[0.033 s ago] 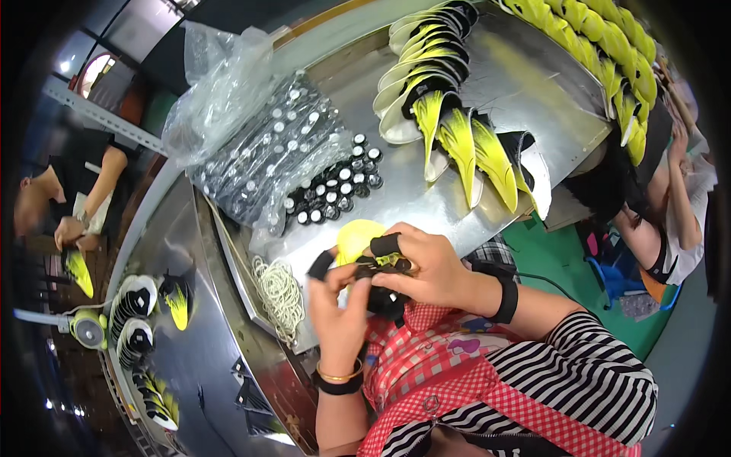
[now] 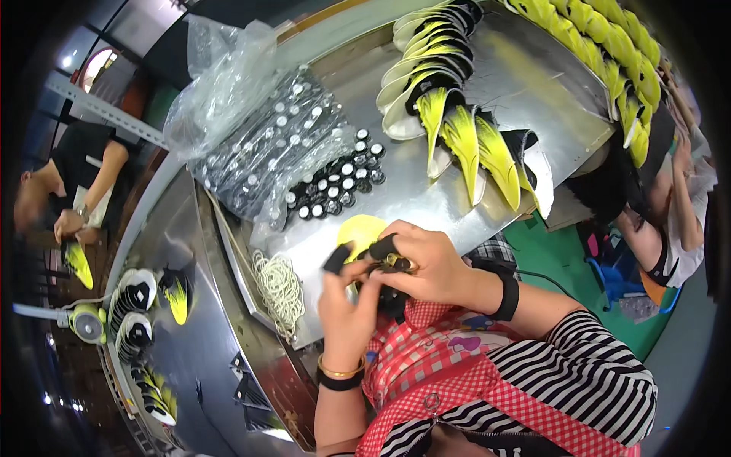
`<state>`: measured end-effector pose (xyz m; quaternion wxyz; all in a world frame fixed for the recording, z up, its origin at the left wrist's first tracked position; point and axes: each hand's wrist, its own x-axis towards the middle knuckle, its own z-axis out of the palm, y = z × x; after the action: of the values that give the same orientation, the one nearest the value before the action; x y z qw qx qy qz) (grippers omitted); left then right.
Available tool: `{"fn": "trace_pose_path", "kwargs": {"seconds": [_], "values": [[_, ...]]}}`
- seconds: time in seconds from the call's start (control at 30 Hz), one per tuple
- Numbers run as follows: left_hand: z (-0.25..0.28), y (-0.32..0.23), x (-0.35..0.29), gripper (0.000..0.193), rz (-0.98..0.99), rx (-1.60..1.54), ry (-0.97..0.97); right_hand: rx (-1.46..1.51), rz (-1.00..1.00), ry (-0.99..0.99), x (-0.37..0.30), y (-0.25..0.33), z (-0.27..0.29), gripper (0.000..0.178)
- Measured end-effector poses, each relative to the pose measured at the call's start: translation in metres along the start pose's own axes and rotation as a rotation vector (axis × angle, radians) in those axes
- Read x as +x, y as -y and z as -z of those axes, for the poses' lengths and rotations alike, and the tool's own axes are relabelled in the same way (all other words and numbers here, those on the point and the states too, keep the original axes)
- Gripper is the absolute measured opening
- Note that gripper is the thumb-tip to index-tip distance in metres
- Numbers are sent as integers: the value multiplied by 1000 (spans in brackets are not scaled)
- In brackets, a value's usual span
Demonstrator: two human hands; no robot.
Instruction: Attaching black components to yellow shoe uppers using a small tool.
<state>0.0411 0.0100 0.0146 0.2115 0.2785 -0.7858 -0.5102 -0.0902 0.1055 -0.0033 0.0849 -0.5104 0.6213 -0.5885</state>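
Note:
Close to my apron I hold a yellow-and-black shoe upper, its yellow toe (image 2: 359,228) pointing away over the table edge. My right hand (image 2: 430,263), black covers on its fingers, is closed round the dark collar part. My left hand (image 2: 346,305), with a gold bangle and black wristband, pinches the near left side of the upper; its fingertips are partly smeared by motion. Whatever lies between the fingertips is too small to make out. A coil of pale cord (image 2: 279,293) lies left of my left hand.
Beyond my hands, small black cylinders with white tops (image 2: 335,186) stand beside a clear plastic bag (image 2: 259,145) of more. Rows of yellow-and-black uppers (image 2: 461,145) overlap at the far right. A left-hand metal table (image 2: 217,335) holds more uppers; co-workers sit at both sides.
My left hand has shifted slightly right, its covered finger drawing closer to my right hand. The shoe upper and my right hand have stayed nearly in place.

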Motion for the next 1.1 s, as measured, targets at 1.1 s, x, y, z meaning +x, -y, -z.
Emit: {"fn": "trace_pose_path", "kwargs": {"seconds": [1.1], "values": [[-19,-3,13,8,172,-704,-212,678,-456,-23,13,0,-3,14]]}}
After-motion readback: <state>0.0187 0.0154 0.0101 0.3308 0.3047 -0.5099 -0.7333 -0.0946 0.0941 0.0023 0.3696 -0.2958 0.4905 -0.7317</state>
